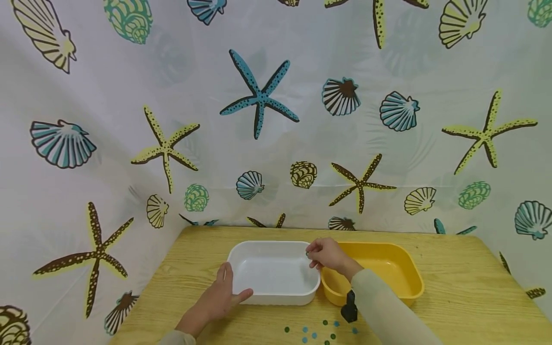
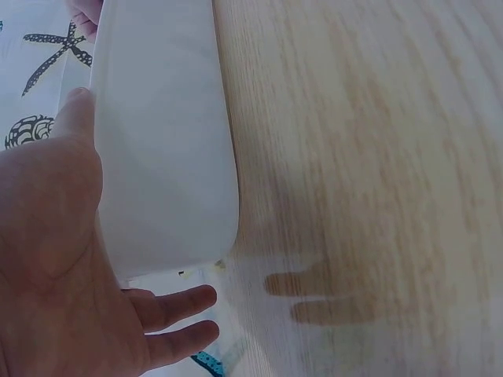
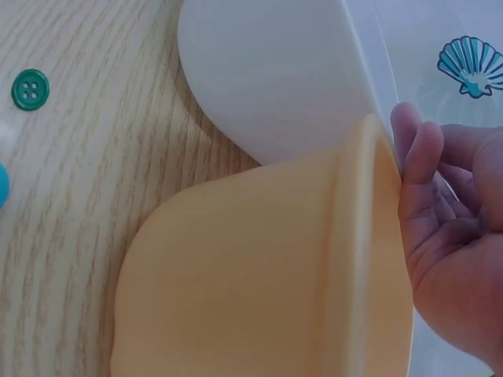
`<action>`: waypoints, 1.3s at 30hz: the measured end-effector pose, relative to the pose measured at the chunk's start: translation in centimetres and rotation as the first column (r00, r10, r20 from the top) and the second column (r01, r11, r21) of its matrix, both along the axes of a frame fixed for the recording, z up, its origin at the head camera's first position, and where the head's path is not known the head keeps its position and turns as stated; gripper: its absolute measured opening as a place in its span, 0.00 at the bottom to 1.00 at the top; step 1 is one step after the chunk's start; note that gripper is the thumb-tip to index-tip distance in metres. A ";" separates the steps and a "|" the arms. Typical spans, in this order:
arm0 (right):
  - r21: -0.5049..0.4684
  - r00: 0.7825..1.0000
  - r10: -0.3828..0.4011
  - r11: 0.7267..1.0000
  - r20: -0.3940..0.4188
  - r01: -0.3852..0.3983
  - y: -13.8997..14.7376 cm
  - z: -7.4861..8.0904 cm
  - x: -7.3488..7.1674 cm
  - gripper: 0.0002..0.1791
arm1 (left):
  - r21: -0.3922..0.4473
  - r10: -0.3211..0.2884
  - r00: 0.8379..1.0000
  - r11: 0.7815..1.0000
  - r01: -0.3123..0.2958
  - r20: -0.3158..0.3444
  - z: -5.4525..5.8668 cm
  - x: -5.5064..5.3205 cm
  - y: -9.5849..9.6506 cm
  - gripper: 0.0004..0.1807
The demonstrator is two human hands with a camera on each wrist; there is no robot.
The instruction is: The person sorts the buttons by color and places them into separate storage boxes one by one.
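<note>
My left hand (image 1: 218,298) rests at the near left corner of a white plastic basin (image 1: 284,299). In the left wrist view its thumb lies along the basin's rim, and the loosely extended fingers (image 2: 179,306) reach past the basin's end. Over the right end of the white basin, my right hand (image 1: 327,254) pinches a small dark button (image 1: 308,254) between thumb and fingertips. The button is mostly covered by the fingers, so its exact colour is hard to tell. A yellow basin (image 1: 416,287) stands directly right of the white one, beneath the right wrist.
Several green and blue buttons lie loose on the wooden table (image 1: 194,258) in front of the basins, among them a green four-hole button (image 3: 31,89). A black device (image 1: 350,307) is strapped at the right wrist. A shell-patterned curtain (image 1: 276,158) hangs behind the table.
</note>
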State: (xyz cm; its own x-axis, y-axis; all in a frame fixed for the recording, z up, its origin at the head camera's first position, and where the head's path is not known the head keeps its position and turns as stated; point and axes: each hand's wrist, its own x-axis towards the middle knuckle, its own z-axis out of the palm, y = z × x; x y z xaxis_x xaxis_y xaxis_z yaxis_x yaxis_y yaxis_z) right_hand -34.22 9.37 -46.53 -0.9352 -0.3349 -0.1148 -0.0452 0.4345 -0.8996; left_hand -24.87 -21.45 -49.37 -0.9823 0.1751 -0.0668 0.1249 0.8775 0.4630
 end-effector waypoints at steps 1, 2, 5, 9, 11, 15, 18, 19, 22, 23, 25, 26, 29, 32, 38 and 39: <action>-0.001 1.000 -0.002 1.000 -0.002 0.002 0.0 -0.1 -0.1 0.07 | 0.001 0.001 1.000 1.000 -0.001 0.002 0.0 0.0 0.0 0.62; -0.003 1.000 -0.005 1.000 -0.003 0.005 0.0 -0.1 -0.1 0.07 | 0.004 0.001 1.000 1.000 -0.001 0.006 0.0 0.0 0.0 0.62; -0.005 1.000 -0.012 1.000 -0.010 0.012 -0.1 -0.3 -0.3 0.07 | 0.013 0.002 1.000 1.000 -0.002 0.012 0.0 0.0 0.0 0.62; -0.008 1.000 -0.012 1.000 -0.022 0.012 -0.1 -0.3 -0.4 0.07 | 0.015 -0.002 1.000 1.000 0.002 0.004 0.0 0.0 0.0 0.62; -0.015 1.000 -0.009 1.000 -0.020 0.009 0.0 -0.1 -0.2 0.07 | 0.014 -0.003 1.000 1.000 0.003 -0.001 0.0 0.0 0.1 0.62; -0.015 0.999 0.021 1.000 -0.030 -0.022 0.2 0.5 0.2 0.08 | 0.015 -0.003 1.000 1.000 0.003 -0.004 0.0 0.0 0.1 0.62; -0.011 0.999 0.025 1.000 -0.032 -0.026 0.2 0.6 0.3 0.09 | 0.016 -0.001 1.000 1.000 0.001 -0.005 0.0 0.1 0.2 0.62; -0.009 0.999 0.020 1.000 -0.034 -0.020 0.2 0.6 0.3 0.09 | 0.014 -0.001 1.000 1.000 0.001 -0.007 0.0 0.1 0.2 0.62; 0.005 0.998 0.020 1.000 -0.054 -0.019 0.2 0.2 0.2 0.10 | 0.011 0.000 1.000 1.000 0.000 -0.007 0.1 0.1 0.2 0.61; 0.012 0.998 0.025 1.000 -0.063 -0.025 0.3 0.2 0.2 0.09 | 0.009 0.002 1.000 1.000 -0.001 -0.006 0.1 0.1 0.2 0.62; 0.027 0.995 0.043 0.999 -0.086 -0.041 0.4 0.2 0.4 0.09 | 0.002 0.003 1.000 1.000 -0.003 -0.004 0.1 0.0 0.2 0.62; 0.035 0.994 0.050 0.998 -0.094 -0.047 0.5 0.4 0.5 0.09 | 0.001 0.005 1.000 1.000 -0.005 -0.001 0.0 0.0 0.2 0.62; 0.049 0.991 0.079 0.996 -0.109 -0.074 0.9 0.9 1.1 0.08 | -0.009 0.012 1.000 1.000 -0.012 0.002 -0.2 -0.2 0.1 0.62; 0.061 0.984 0.125 0.991 -0.130 -0.117 1.4 1.5 1.8 0.08 | -0.015 0.014 1.000 1.000 -0.014 0.001 -0.4 -0.3 0.1 0.62; 0.092 0.960 0.220 0.974 -0.171 -0.207 2.6 2.2 3.9 0.08 | -0.012 0.009 1.000 1.000 -0.009 -0.001 -0.7 -0.5 0.0 0.63; 0.092 0.957 0.233 0.971 -0.173 -0.219 2.7 2.2 4.3 0.08 | -0.012 0.009 1.000 1.000 -0.009 0.000 -0.7 -0.5 0.0 0.63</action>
